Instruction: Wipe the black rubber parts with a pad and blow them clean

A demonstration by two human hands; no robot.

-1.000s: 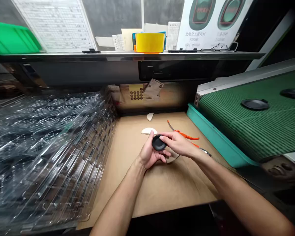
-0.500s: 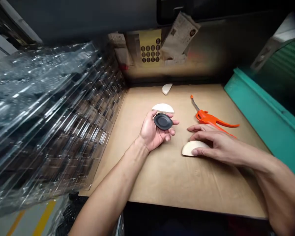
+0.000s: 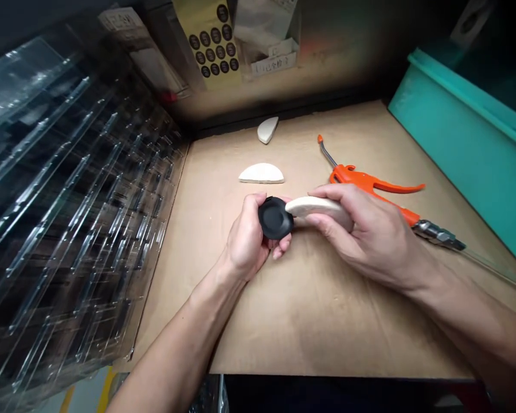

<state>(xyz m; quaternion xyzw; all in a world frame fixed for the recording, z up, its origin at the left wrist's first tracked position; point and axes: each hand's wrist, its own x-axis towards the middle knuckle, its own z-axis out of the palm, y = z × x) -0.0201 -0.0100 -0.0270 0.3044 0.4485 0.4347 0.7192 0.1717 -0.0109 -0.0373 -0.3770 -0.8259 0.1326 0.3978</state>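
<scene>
My left hand (image 3: 249, 235) grips a round, shallow black plastic part (image 3: 276, 219) by its edge, its dished face turned up toward me. Between the thumb and fingers of my right hand (image 3: 361, 223) is a cream half-round pad (image 3: 318, 207), which looks like felt or foam. The tip of that pad meets the right rim of the black part; whether it presses on it I cannot tell. Just beyond my left hand lies a second half-round pad (image 3: 262, 173) on the brown cardboard (image 3: 284, 321). Farther back rests a third pad (image 3: 267, 130).
An orange air blow gun (image 3: 361, 180) with a metal hose fitting lies behind my right hand. Clear plastic trays (image 3: 77, 218) are stacked along the left. At the right stands a teal bin (image 3: 464, 126). A yellow sticker sheet (image 3: 210, 43) hangs on the back panel.
My right hand has lifted the cream pad off the cardboard and carried it left to the black part. My left hand has turned the black part slightly. The camera view has shifted.
</scene>
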